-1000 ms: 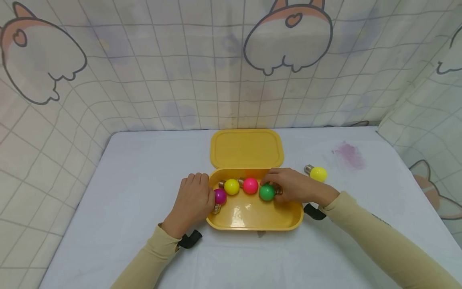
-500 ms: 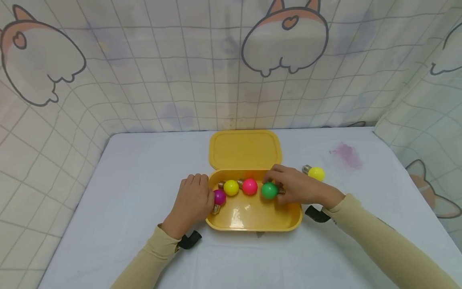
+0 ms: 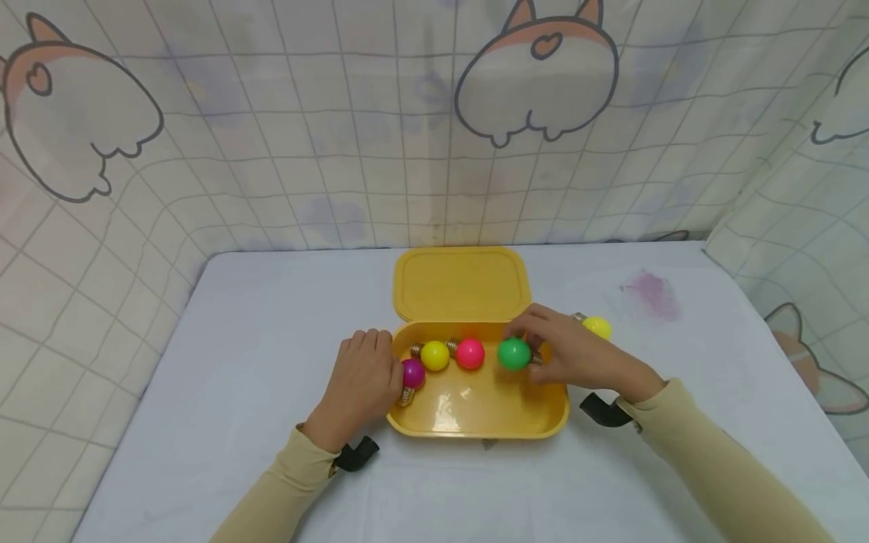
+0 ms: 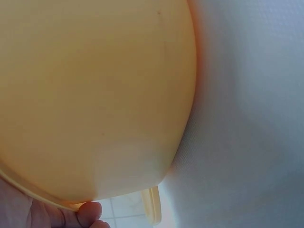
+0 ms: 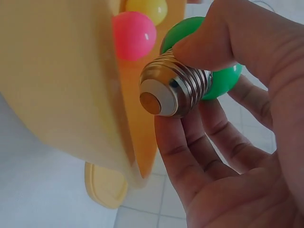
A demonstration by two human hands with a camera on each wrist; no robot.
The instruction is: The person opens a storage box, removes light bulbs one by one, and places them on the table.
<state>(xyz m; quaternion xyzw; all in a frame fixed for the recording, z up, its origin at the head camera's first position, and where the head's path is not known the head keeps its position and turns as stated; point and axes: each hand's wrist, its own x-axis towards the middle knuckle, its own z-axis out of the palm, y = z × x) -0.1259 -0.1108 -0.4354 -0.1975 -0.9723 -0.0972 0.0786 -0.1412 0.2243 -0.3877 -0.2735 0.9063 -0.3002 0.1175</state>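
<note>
Right hand (image 3: 577, 351): fingers and thumb pinched on the metal screw base of a round green bulb (image 3: 514, 354), held over the right part of a yellow plastic open box (image 3: 475, 435). Left hand (image 3: 360, 373): fingers clamped on the box's left rim. In box: round magenta bulb (image 3: 413, 373) at left end, round yellow bulb (image 3: 434, 356), round pink bulb (image 3: 470, 354) along far side. Flat yellow lid (image 3: 462, 284) just behind box. Second yellow bulb (image 3: 597, 327) outside, right, on white cloth-covered surface (image 3: 292, 302).
</note>
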